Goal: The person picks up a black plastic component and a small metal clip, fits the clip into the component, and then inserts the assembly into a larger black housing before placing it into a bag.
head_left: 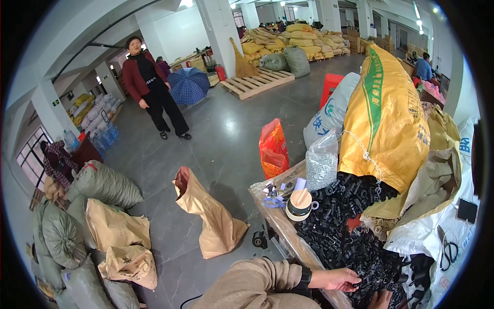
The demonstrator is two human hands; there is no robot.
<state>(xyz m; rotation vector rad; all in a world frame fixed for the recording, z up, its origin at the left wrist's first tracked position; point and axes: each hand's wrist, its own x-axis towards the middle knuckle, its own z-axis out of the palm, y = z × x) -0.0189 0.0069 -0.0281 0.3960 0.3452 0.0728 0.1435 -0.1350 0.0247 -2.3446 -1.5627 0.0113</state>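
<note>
My left hand (pixel 339 279) reaches over a large heap of small black plastic parts (pixel 355 252) on the worktable. Its fingers are closed, with a small black part at the tips whose exact kind is too small to tell. Beside it, at the lower edge, my right hand (pixel 382 298) is low against the heap. Only part of that hand shows, and its fingertips are hidden among the black parts. A yellow woven sack (pixel 386 118) lies with its mouth toward the heap, black parts spread below it.
A lidded cup (pixel 299 205) and a clear bag of small metal pieces (pixel 322 162) stand at the table's far edge. Scissors (pixel 448 252) lie at right. A brown paper sack (pixel 213 221) stands on the floor; full sacks (pixel 103 180) are piled left. A person (pixel 149 87) stands beyond.
</note>
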